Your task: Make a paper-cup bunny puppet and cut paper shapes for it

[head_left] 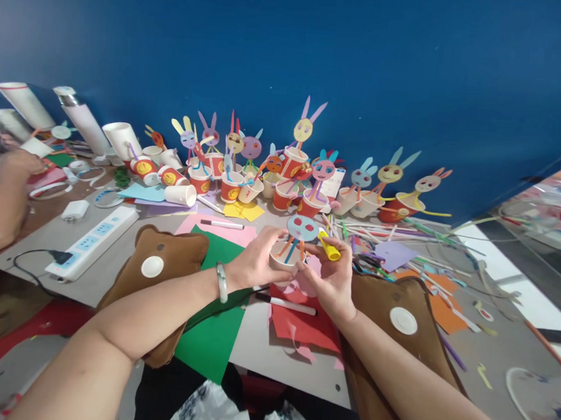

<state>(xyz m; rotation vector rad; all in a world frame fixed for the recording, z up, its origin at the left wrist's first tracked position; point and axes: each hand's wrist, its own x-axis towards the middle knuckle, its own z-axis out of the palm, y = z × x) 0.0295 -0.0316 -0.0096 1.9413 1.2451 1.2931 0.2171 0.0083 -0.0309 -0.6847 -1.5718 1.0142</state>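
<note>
My left hand (258, 259) is wrapped round a white paper cup (282, 258), gripping its side. Out of the cup rises a figure with a light blue paper face (303, 229), red eyes, and orange and blue pipe-cleaner limbs. At the cup's right side, the thumb and fingertips of my right hand (329, 281) touch the rim or an orange limb; which of these is hard to make out. A yellow tube (330, 248) is tucked among the right hand's upper fingers. Under both hands are red paper (302, 329) and a marker (292, 305).
Several finished rabbit-faced cups (313, 202) line the blue wall. Brown cushions (156, 288) flank green paper (212, 338). A power strip (95, 241) lies left, pipe cleaners (378, 231) and paper scraps right. Another person's arm (3, 202) is at far left.
</note>
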